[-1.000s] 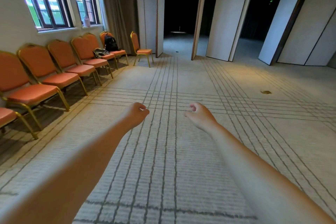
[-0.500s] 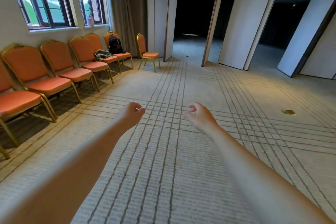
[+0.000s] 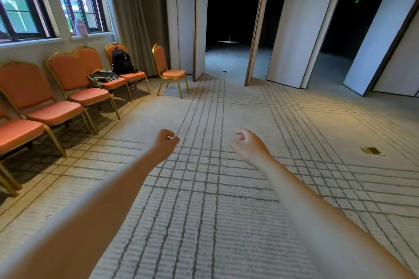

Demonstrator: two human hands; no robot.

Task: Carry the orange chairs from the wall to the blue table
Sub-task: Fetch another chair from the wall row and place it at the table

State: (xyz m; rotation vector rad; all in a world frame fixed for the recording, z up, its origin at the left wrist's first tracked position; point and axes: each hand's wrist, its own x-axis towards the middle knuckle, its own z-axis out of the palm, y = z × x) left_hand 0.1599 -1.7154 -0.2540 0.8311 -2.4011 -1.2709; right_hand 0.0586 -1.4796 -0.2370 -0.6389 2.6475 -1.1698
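Several orange chairs with gold frames stand in a row along the left wall under the windows; the nearest full one (image 3: 38,95) is at the left edge. One orange chair (image 3: 169,68) stands apart at the far end, beside the folding wall panels. My left hand (image 3: 164,142) and my right hand (image 3: 248,146) are stretched out over the carpet in the middle of the view, fingers loosely curled, holding nothing. Both hands are well clear of the chairs. No blue table is in view.
A black backpack (image 3: 122,61) sits on one chair and a grey bundle (image 3: 101,76) lies on the seat next to it. A bottle (image 3: 81,27) stands on the windowsill. A brass floor outlet (image 3: 371,150) is set in the carpet at right. Folding partitions (image 3: 292,29) open onto a dark room.
The view has advanced along the row toward the far end; the chairs have slid left and closer. Both hands stay out in front with nothing in them.
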